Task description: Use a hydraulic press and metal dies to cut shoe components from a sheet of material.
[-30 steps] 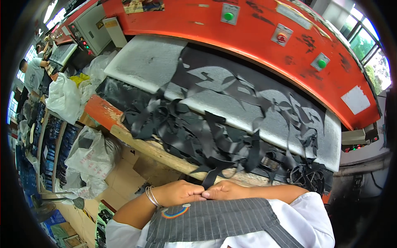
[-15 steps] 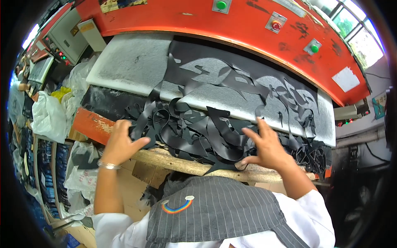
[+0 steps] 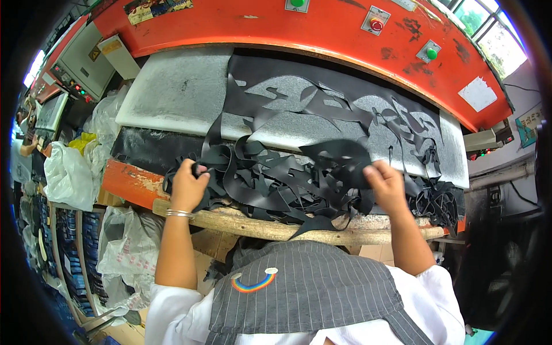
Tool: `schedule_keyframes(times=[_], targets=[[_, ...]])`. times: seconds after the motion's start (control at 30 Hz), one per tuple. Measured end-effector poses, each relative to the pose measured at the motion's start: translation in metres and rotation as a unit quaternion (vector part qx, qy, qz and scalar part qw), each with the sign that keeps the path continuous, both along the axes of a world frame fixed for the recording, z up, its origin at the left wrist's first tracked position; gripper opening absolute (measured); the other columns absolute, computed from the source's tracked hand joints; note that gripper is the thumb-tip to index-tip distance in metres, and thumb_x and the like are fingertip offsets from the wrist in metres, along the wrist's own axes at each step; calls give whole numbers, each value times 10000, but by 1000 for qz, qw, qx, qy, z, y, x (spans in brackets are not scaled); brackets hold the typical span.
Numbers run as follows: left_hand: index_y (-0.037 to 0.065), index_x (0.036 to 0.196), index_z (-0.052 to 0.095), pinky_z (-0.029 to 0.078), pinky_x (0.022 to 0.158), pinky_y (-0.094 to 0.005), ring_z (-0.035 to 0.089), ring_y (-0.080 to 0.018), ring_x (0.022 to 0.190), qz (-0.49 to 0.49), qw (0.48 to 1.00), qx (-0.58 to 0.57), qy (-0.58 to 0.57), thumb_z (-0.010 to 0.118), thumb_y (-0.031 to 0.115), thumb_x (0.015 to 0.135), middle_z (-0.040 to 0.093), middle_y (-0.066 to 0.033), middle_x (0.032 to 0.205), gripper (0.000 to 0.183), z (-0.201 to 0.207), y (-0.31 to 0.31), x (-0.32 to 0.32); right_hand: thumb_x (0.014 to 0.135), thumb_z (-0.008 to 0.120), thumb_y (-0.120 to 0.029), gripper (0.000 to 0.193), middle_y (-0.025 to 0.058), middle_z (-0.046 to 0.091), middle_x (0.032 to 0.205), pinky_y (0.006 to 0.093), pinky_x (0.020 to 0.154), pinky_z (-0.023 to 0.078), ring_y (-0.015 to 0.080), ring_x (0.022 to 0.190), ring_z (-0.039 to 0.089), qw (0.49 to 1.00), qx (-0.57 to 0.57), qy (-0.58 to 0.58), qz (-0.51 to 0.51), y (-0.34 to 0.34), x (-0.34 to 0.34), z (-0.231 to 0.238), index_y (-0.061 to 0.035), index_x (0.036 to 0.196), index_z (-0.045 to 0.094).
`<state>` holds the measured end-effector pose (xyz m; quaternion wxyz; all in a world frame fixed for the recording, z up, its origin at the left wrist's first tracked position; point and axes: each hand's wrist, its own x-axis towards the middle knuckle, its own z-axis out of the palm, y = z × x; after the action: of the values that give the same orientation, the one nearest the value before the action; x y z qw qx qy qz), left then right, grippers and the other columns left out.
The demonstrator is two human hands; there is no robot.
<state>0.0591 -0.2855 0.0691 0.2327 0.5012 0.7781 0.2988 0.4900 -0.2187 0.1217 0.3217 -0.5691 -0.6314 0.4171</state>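
A tangled heap of black leather-like offcut strips [image 3: 253,198] lies along the front of the machine bed. At its left end my left hand [image 3: 190,187] has its fingers curled round some of the strips. My right hand [image 3: 389,187] pinches the right end of a wide black scrap piece [image 3: 345,154], which is lifted above the heap and slightly blurred. Behind the heap, a black sheet [image 3: 244,99] with large cut-out openings rests on the pale cutting board [image 3: 172,92]. Strips trail from the sheet down over the board's front edge.
An orange machine beam [image 3: 230,29] with a red button [image 3: 376,25] and green buttons spans the far side. A wooden pole [image 3: 276,229] runs along the near edge. White plastic bags [image 3: 68,172] and shelves stand at the left. A co-worker's hand [image 3: 30,146] shows far left.
Both hands have gone from spread fingers to gripping. The right hand has raised a wide black scrap off the heap, and the left has closed on strips at the left end.
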Motion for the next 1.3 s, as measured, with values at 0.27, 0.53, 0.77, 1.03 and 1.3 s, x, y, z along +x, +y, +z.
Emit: schedule_keyframes(times=[0.27, 0.53, 0.77, 1.03, 1.3], targets=[[89, 861, 403, 416, 889, -253, 507, -103, 908, 117, 924, 184, -314, 622, -76, 813, 604, -170, 1145, 278, 44, -49, -66, 866, 542, 39, 363, 60, 520, 842, 275, 676, 448, 162, 757, 541, 955, 296, -28, -15, 28, -25, 48, -58, 1215, 559], [88, 906, 439, 399, 852, -236, 474, -96, 853, 180, 912, 260, -260, 631, -68, 820, 499, -18, 905, 262, 45, -89, -84, 768, 705, -463, 542, 150, 537, 947, 394, 805, 439, 311, 906, 543, 852, 279, -296, 330, -16, -182, -6, -3, 1051, 659], [102, 924, 423, 466, 848, -361, 552, -210, 906, 220, 779, 473, -348, 592, -62, 848, 571, -101, 1048, 248, 62, -134, -83, 827, 631, -327, 291, 109, 582, 980, 378, 817, 431, 268, 943, 567, 834, 261, -308, 375, -21, -195, -66, -42, 840, 685], [98, 1016, 471, 349, 454, -241, 385, -104, 540, 174, 787, 393, -443, 536, 93, 873, 419, -16, 763, 157, 60, -116, -36, 866, 635, -224, 259, 196, 629, 927, 390, 807, 484, 355, 887, 617, 977, 103, -78, 171, 14, -171, -50, 27, 920, 671], [52, 1280, 454, 345, 420, -195, 389, -38, 503, 58, 786, 223, -574, 569, 325, 959, 603, -64, 994, 437, 55, -89, 25, 869, 625, -39, 202, 82, 644, 898, 267, 721, 490, 134, 820, 601, 966, 209, 127, 82, 11, -166, 0, -9, 1069, 618]])
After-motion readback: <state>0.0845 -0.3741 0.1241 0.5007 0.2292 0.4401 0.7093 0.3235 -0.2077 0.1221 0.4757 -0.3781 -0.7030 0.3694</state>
